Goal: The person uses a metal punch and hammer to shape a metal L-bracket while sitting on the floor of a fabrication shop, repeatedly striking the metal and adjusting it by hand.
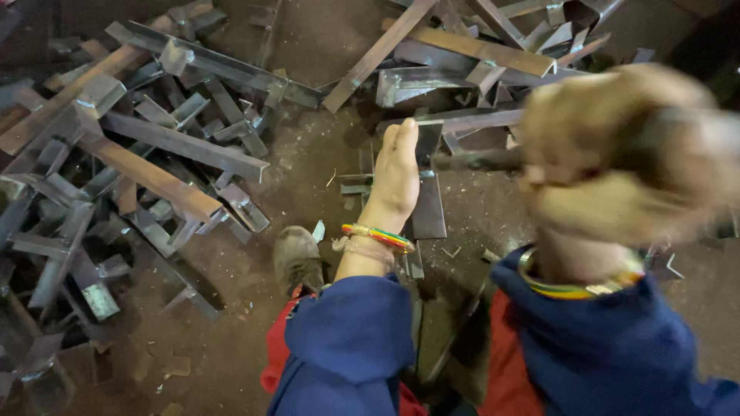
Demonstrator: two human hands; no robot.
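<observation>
One head-worn view only; no second view is given, so nothing is shared. The scene is looked down on steeply from above the person's own arms, facing forward toward 12 o'clock over a dirt floor (324,162). The right hand (617,154) is caught very near the lens at 3 o'clock, blurred. The left hand (397,177) is seen farther off at centre. Scrap metal pieces (154,146) are taken in from 9 to 1 o'clock.
</observation>
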